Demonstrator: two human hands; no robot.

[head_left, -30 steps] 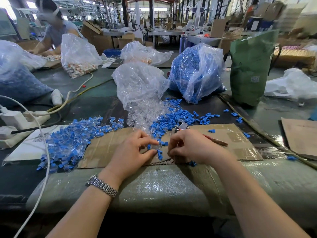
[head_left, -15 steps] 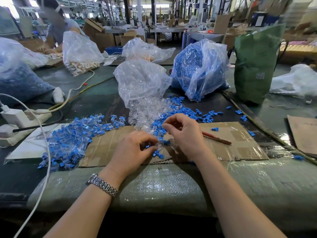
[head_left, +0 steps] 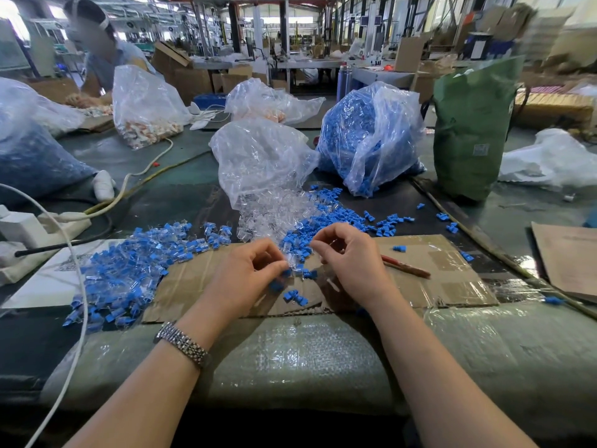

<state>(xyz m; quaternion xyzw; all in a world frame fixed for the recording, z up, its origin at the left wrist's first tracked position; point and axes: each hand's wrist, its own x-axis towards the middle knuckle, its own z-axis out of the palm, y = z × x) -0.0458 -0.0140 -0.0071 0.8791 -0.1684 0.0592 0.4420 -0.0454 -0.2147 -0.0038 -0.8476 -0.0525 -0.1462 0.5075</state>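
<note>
My left hand (head_left: 248, 279) pinches a small blue piece joined to a clear one (head_left: 289, 270) over a cardboard sheet (head_left: 429, 286). My right hand (head_left: 350, 263) hovers just right of it with its fingers curled and its thumb and forefinger pinched on what looks like a small clear piece. Loose blue pieces (head_left: 326, 226) and clear pieces (head_left: 274, 215) lie right behind my hands. The clear ones spill from an open clear bag (head_left: 258, 156). A heap of joined blue-and-clear pieces (head_left: 129, 270) lies to the left.
A bag of blue pieces (head_left: 371, 140) and a green bag (head_left: 468, 130) stand behind. A red pencil (head_left: 407, 269) lies on the cardboard. A power strip (head_left: 22, 226) and white cable (head_left: 76, 286) are at the left. Another person (head_left: 106, 56) works at the far left. Bubble wrap (head_left: 290, 357) pads the table's near edge.
My right hand rose from the cardboard, reached into the loose pieces behind and drew back with fingers pinched. My left hand stayed in place, still pinching its piece.
</note>
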